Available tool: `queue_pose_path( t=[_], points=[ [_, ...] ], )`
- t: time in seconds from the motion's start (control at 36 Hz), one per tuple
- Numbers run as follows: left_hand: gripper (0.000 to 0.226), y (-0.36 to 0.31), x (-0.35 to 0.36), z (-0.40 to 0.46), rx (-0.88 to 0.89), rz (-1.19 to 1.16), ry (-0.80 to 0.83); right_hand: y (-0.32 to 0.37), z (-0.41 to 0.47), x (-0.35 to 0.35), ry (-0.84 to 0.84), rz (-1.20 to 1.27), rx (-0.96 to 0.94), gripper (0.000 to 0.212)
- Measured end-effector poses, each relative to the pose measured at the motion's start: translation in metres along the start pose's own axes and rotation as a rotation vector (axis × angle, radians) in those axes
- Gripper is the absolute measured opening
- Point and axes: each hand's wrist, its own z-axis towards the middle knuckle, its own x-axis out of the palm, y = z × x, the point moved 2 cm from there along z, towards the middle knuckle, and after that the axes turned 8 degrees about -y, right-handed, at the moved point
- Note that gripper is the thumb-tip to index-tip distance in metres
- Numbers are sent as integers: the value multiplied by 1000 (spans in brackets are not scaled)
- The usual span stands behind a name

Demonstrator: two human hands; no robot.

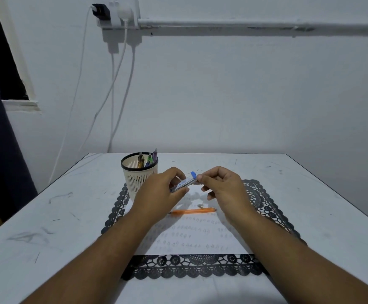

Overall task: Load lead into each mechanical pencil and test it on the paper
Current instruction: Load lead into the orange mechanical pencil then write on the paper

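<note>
Two hands hold a lead tube over the paper.
The left hand point(160, 189) is clamped on the lead tube point(184, 182); the right hand point(223, 189) pinches its blue cap end. An orange pencil point(193, 211) lies on the paper point(189, 240).

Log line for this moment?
left hand: holds lead tube | right hand: at tube's blue cap | orange pencil: on paper
</note>
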Motion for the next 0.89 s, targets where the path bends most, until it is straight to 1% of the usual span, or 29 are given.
queue_pose_path(
  t=[0.06, 0.14, 0.22, 0.42, 0.56, 0.67, 0.78, 0.89],
  points=[
    [21, 1, 0, 0, -13, 0, 1, 1, -1, 0, 9, -25, -21, 16],
    [21, -1, -2, -1, -19, -1, 2, 2, -1, 0, 34, -48, -43, 9],
    [21, -2, -2, -1, -28, -5, 12, 2, -1, 0, 38, -29, -46, 6],
    [23, -5, -3, -2, -40, 18, 32, 3, 1, 1, 3, 84, -1, 6],
    [24, -7, -4, -2, -40, 39, 33, 6, 0, 0, -11, 119, -1, 9],
    [24, -7, -3, -3, -32, 42, 33, 6, 0, 1, -15, 115, -25, 12],
    [23, -6, -2, -3, -30, 34, 35, 6, -1, 0, -9, 78, -63, 8],
    [22, -3, -2, -2, -22, 16, 27, 6, 0, 0, -10, 92, -52, 11]
  ],
)
